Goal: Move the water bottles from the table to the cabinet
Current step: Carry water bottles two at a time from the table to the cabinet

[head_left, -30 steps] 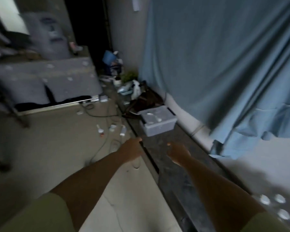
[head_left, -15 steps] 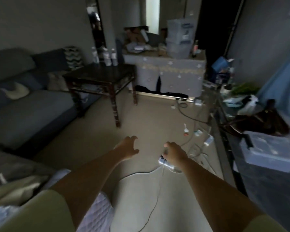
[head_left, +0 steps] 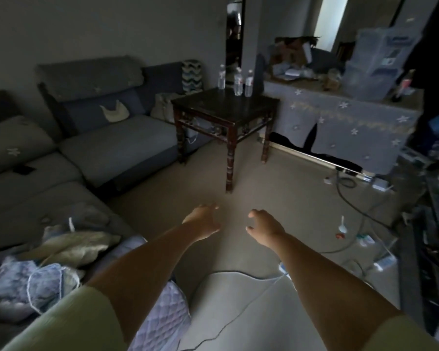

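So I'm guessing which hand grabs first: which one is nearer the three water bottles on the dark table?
Neither clearly: the left hand and right hand are both empty, far short of the water bottles, roughly level with each other.

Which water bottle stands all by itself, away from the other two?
The left bottle. It stands alone at the table's back edge, with a gap beside it, while the middle bottle and right bottle stand close together.

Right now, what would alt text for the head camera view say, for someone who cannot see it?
Two bare hands, left hand and right hand, reach forward empty over the floor toward a dark wooden table holding three water bottles; a grey sofa sits left.
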The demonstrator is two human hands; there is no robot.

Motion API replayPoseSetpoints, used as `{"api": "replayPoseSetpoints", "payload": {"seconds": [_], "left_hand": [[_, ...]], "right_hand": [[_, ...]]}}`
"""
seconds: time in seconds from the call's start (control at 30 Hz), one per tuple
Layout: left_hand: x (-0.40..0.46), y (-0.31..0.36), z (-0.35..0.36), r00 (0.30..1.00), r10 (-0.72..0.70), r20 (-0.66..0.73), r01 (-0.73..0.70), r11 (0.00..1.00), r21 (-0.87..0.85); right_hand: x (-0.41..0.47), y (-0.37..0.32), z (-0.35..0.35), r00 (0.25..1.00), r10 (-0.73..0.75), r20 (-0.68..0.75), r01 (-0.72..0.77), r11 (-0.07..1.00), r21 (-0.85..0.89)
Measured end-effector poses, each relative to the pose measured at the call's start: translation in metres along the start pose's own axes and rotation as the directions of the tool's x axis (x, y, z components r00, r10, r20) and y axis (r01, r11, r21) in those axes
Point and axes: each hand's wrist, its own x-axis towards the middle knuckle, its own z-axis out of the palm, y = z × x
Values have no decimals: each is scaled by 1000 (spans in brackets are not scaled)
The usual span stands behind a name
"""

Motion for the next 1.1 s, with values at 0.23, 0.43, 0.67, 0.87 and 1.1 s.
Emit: {"api": "replayPoseSetpoints", "payload": {"seconds": [0.23,0.43,0.67,0.87,1.1], "left_hand": [[39,-30,-6,997,-68,27,69,998,-4],[102,-71,-39,994,-112,12,112,994,6],[175,-93,-68,996,-80,29,79,996,32],[246,-101,-83,999,-33,36,32,999,36],[373,-121,-108,999,-40,-10,41,999,34]], "right_hand": [[61,-22,17,997,-32,77,33,999,-10],[130,-62,14,996,-57,64,57,998,5],[194,-77,-2,999,-21,50,21,1000,-13],[260,-71,-21,999,-7,37,7,1000,-22],[390,-75,-42,996,-76,40,77,996,-36]]}}
